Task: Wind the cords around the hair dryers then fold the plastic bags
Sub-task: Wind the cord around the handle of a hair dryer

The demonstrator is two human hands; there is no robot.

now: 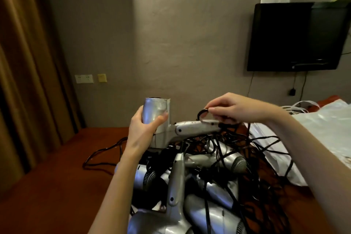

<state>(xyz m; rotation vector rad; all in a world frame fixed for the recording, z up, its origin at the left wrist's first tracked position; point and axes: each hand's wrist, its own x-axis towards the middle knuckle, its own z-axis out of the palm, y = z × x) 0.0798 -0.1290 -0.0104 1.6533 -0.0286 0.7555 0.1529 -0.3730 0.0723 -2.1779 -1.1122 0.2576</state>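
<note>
Hair dryer (171, 129), a silver one, is held up in the air above a big pile of other silver hair dryers (190, 186). The left hand (141, 129) grips its round barrel, with the fingers and thumb curled around it, and the barrel points up. The handle sticks out sideways to the right. The right hand (233, 108) is at the end of that handle. Its thumb and first finger pinch a small loop of the black cord (202, 113) just above the handle, and the other fingers are bent over more cord at the handle's end. From there the cord drops down into a messy tangle of black cords (247, 157) that lies over the pile. The pile sits on a dark red surface near the bottom edge of the view. Clear plastic bags (313, 138) lie flat and crumpled on the right side of that surface, just beside the tangle, and some cords run over their near edge. One loose black cord (100, 156) curls on the red floor to the left of the pile. A black TV (296, 36) hangs on the grey wall behind, and brown curtains (24, 62) hang on the left.
</note>
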